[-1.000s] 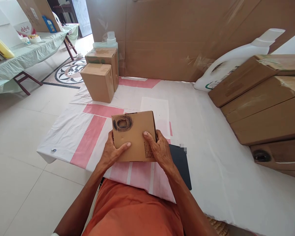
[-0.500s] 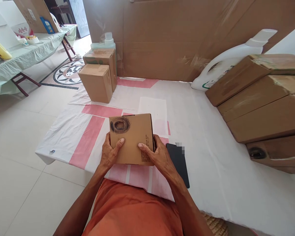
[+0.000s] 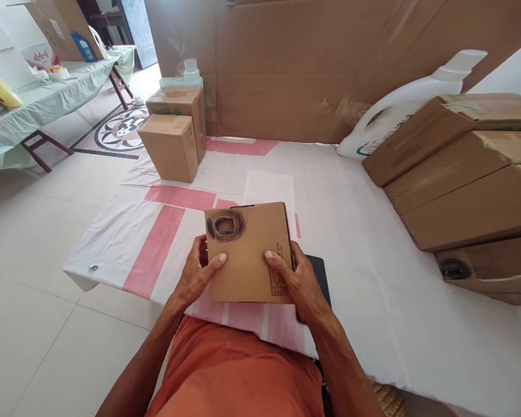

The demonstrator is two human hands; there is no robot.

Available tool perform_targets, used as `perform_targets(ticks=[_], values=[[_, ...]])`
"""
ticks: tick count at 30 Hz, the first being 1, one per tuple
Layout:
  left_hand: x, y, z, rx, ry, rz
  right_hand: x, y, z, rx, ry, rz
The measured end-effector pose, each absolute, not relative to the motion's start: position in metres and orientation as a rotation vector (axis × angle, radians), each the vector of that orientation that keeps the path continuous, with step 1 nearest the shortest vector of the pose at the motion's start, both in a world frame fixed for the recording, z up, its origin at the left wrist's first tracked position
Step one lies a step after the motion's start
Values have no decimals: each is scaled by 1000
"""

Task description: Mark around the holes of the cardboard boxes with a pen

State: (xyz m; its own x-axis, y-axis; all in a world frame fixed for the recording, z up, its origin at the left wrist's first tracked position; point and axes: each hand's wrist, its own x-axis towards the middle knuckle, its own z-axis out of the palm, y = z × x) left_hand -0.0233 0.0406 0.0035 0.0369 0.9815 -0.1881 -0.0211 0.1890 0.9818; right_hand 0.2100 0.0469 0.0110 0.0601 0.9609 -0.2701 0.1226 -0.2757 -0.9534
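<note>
as it sat at 12 o'clock from the torso, small cardboard box (image 3: 247, 252) (scribbled ring at its 10 o'clock corner) was clasped between left hand (image 3: 196, 277) at 9 and right hand (image 3: 301, 282) at 3, both equally near, over striped cloth (image 3: 156, 249).

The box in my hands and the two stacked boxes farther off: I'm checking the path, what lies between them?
In the head view, only the white-and-pink sheet lies between the held box and the two boxes; nothing stands on that stretch.
</note>
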Motion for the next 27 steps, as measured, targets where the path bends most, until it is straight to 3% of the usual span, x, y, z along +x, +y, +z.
perform_targets(ticks=[12, 21, 27], values=[[-9, 32, -2, 983, 1133, 1071, 220, 29, 9, -1428, -1128, 1335], [-10, 23, 5, 1114, 1181, 844, 228, 6, -13, -1380, -937, 1549], [11, 12, 7, 1085, 1183, 809, 231, 4, -9, -1570, -903, 1351]])
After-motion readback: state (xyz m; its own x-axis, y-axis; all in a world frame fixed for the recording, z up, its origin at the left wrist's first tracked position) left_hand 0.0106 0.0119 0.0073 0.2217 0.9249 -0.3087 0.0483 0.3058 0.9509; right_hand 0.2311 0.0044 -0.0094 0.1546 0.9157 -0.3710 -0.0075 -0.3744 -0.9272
